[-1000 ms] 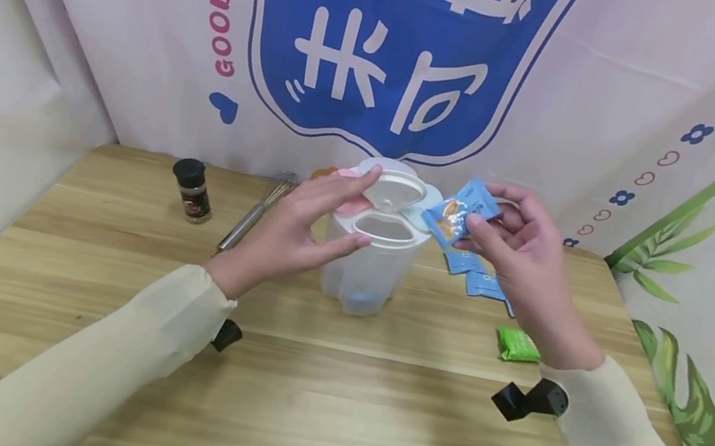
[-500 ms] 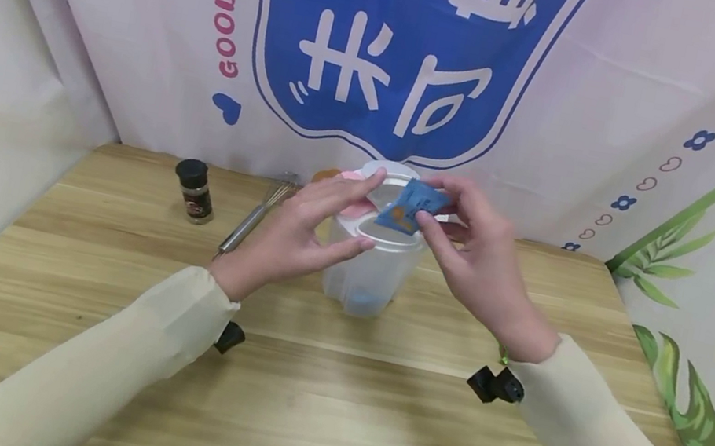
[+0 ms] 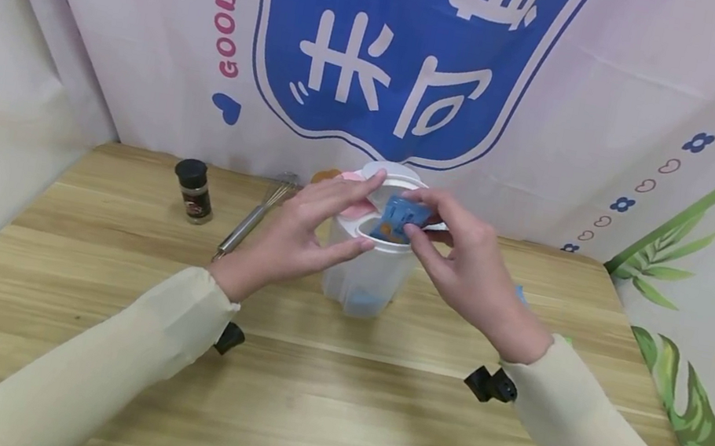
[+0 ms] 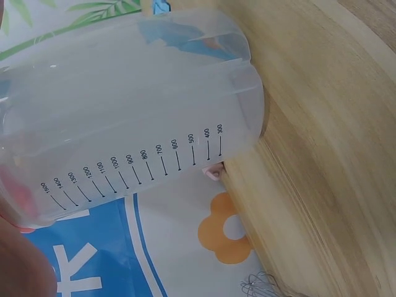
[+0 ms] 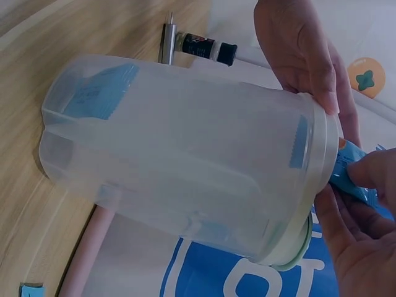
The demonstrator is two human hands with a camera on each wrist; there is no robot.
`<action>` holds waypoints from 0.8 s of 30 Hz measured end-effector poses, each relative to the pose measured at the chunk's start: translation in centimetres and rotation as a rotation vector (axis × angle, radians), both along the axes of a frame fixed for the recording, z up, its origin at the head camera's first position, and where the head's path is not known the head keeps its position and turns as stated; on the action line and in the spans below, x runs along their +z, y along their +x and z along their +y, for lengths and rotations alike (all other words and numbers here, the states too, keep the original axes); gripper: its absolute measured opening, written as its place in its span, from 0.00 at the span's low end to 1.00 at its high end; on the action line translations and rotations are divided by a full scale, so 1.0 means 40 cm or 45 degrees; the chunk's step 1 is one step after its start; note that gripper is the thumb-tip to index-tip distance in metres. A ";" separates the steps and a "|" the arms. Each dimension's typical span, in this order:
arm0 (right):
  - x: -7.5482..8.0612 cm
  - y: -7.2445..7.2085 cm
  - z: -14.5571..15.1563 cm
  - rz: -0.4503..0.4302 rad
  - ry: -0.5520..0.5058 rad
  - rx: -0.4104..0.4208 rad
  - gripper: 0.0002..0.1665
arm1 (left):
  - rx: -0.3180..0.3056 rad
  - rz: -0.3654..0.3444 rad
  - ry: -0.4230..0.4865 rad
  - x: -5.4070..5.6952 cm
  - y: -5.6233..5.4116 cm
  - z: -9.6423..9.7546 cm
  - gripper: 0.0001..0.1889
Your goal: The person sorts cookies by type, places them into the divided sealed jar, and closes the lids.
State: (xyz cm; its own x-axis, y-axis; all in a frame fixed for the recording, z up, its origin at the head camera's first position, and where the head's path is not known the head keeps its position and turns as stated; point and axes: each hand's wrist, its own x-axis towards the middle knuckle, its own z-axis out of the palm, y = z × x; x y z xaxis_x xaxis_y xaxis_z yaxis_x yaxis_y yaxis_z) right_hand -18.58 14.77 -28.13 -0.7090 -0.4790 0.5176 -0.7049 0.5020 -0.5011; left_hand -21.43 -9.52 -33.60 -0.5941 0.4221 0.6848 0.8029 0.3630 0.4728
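A translucent plastic storage canister (image 3: 365, 276) stands upright with one white flap lid raised. My right hand (image 3: 468, 262) pinches a small blue snack packet (image 3: 392, 221) between thumb and fingers, its lower end in the lidless opening. In the right wrist view part of this packet (image 5: 349, 162) still sticks out above the rim. My left hand (image 3: 300, 225) rests on the canister's top, thumb at the front rim and straight fingers by the raised flap. Another blue packet (image 5: 102, 93) lies at the canister's bottom, seen through the wall.
Left of the canister stand a black-capped spice jar (image 3: 194, 192) and a metal whisk (image 3: 249, 224), lying down. A bit of blue packet (image 3: 520, 293) shows past my right wrist. A printed curtain (image 3: 163, 61) hangs behind the wooden table (image 3: 294, 419).
My right hand has moved left and down with the blue packet, from beside the canister into its opening. My left hand has stayed on the canister's top.
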 end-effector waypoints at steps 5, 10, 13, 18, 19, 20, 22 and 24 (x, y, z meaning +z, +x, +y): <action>0.000 -0.002 0.002 -0.013 0.002 0.008 0.16 | 0.005 -0.003 -0.003 0.001 0.002 0.001 0.42; -0.003 -0.006 0.004 -0.006 -0.006 0.017 0.12 | 0.018 -0.013 -0.007 0.000 0.004 0.001 0.42; -0.005 -0.006 0.007 -0.006 -0.008 0.027 0.11 | 0.020 -0.014 -0.009 -0.001 0.004 0.002 0.42; -0.006 -0.005 0.026 -0.036 -0.027 0.033 0.11 | 0.016 -0.014 -0.005 -0.002 0.002 0.005 0.42; -0.005 -0.004 0.033 -0.048 -0.035 0.026 0.11 | 0.017 -0.015 -0.004 -0.002 0.002 0.005 0.42; -0.005 -0.005 0.041 -0.059 -0.045 0.017 0.11 | 0.017 -0.016 -0.001 -0.002 0.002 0.006 0.42; -0.006 -0.005 0.059 -0.082 -0.070 -0.011 0.11 | 0.021 -0.016 0.007 -0.002 0.002 0.006 0.42; -0.011 -0.007 0.080 -0.081 -0.097 -0.041 0.11 | 0.025 -0.010 0.017 -0.002 0.001 0.006 0.42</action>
State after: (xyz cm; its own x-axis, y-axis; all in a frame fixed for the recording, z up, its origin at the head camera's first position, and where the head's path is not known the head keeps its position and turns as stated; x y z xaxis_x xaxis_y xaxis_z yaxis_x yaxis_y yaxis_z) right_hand -18.86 17.96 -28.58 -0.7561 -0.4162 0.5051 -0.6545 0.4827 -0.5819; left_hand -21.38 -9.29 -33.70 -0.6075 0.4013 0.6855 0.7919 0.3725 0.4838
